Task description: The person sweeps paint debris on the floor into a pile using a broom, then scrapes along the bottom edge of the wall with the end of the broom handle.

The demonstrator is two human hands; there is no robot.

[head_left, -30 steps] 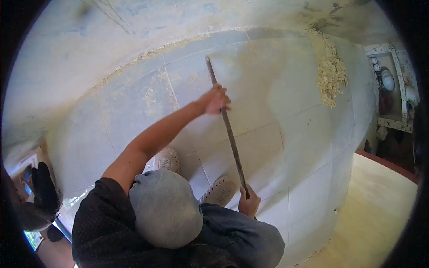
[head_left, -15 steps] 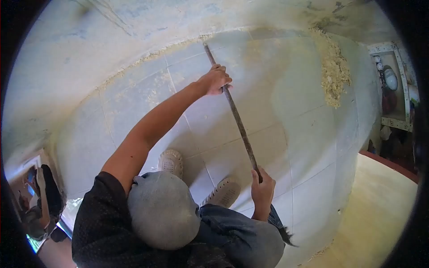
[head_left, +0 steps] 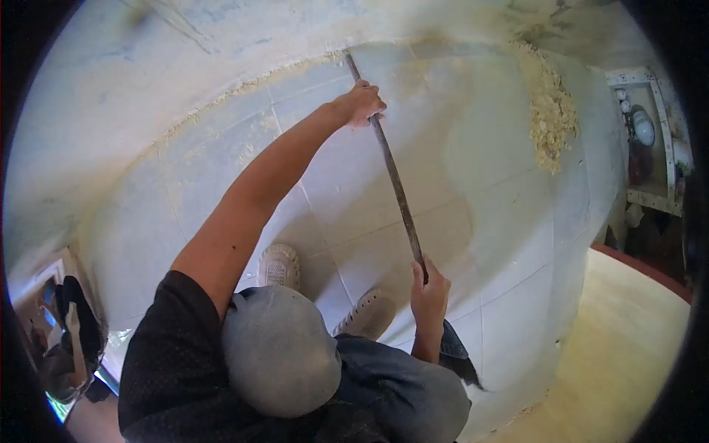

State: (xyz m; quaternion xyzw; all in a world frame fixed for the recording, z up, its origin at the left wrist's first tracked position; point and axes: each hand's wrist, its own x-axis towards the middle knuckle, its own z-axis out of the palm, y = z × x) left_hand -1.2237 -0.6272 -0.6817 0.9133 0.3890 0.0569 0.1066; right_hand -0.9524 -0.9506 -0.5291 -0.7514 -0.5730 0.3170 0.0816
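A long, dark metal bar (head_left: 399,188) slants across my view above the tiled floor (head_left: 509,221). My left hand (head_left: 362,103) is wrapped around its upper part, with the arm stretched out. Lower down, my right hand (head_left: 430,290) grips the near end. The bar's far tip is at the crumbly seam (head_left: 277,74) where the floor meets the wall (head_left: 185,66); I cannot tell whether it touches. Pale crumbs lie along that seam.
A heap of yellowish flakes (head_left: 552,118) lies near the far right corner. My shoes (head_left: 279,267) and bent knees (head_left: 282,353) are below the bar. Shelves with dishes (head_left: 644,129) stand at right, beside a yellow surface with a red edge (head_left: 642,273). Dark items (head_left: 74,325) hang at lower left.
Both hands have pushed the bar forward, so its tip has come up to the wall's base and slightly right. My left arm reaches farther out.
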